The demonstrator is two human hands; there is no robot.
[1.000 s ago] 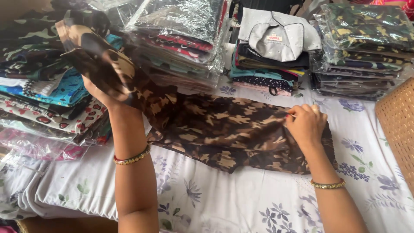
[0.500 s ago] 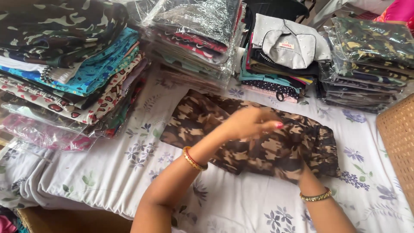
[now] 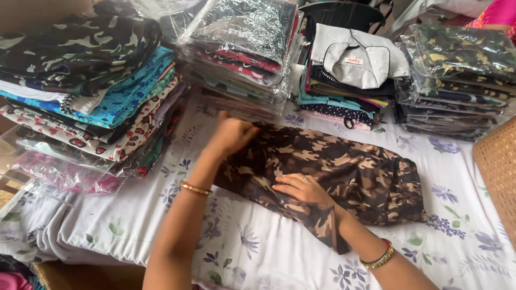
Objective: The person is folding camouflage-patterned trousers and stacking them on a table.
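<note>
Two hands work one brown camouflage garment, which lies folded on the floral sheet in front of the stacks of clothes. My left hand is clenched on the garment's far left edge, just before the pile of bagged clothes. My right hand lies flat, its grip released, fingers spread and pressing the cloth down near its middle.
</note>
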